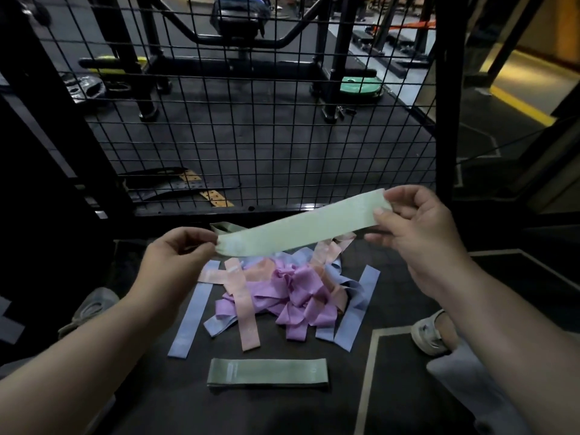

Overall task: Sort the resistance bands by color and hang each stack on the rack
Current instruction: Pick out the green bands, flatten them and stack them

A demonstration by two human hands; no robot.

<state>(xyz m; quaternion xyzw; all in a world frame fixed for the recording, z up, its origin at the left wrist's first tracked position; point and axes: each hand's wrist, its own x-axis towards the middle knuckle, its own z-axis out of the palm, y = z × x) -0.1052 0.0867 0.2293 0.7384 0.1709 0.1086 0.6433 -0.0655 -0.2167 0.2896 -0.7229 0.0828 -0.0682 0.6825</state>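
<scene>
I hold a pale green resistance band (301,224) stretched flat between both hands above the floor. My left hand (175,259) pinches its left end and my right hand (420,233) pinches its right end. Below it lies a tangled pile of bands (292,290) in purple, pink and blue. A darker green band (268,372) lies flat on the floor nearer to me. Another green band (226,228) peeks out behind the held one. The black wire-grid rack (251,120) stands upright just beyond the pile.
My shoes rest on the dark floor mat, the left shoe (91,306) and the right shoe (430,334). Behind the grid are a weight bench frame (238,36), a green weight plate (361,86) and lifting belts (179,186) on the floor.
</scene>
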